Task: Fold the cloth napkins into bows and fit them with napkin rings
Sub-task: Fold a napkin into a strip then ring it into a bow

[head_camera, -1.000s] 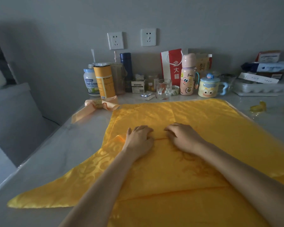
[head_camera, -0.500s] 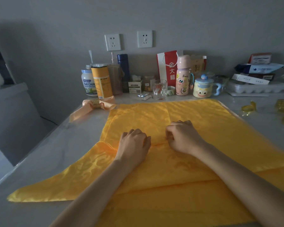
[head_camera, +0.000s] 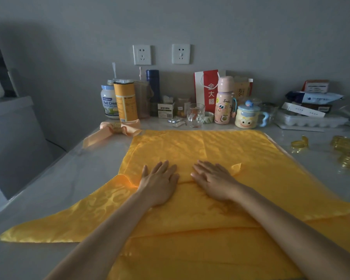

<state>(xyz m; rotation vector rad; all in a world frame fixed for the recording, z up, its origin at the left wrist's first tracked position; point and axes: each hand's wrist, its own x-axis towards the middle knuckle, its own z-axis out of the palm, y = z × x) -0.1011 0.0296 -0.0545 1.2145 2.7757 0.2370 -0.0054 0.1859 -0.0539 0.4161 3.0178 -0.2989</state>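
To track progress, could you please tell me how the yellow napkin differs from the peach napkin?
The yellow napkin lies spread and partly folded under the left hand and right hand; the peach napkin is gathered into a bow with a ring. The yellow napkin covers far more table than the peach napkin. Both are cloth.

Plain grey matt wall (head_camera: 69, 37), which bears two white square sockets (head_camera: 142, 54) side by side. Pale marble-patterned tabletop (head_camera: 69, 178) stands against it, with a grey boxy cabinet (head_camera: 10, 142) beside its left edge. Light is dim; the left corner lies in shadow.
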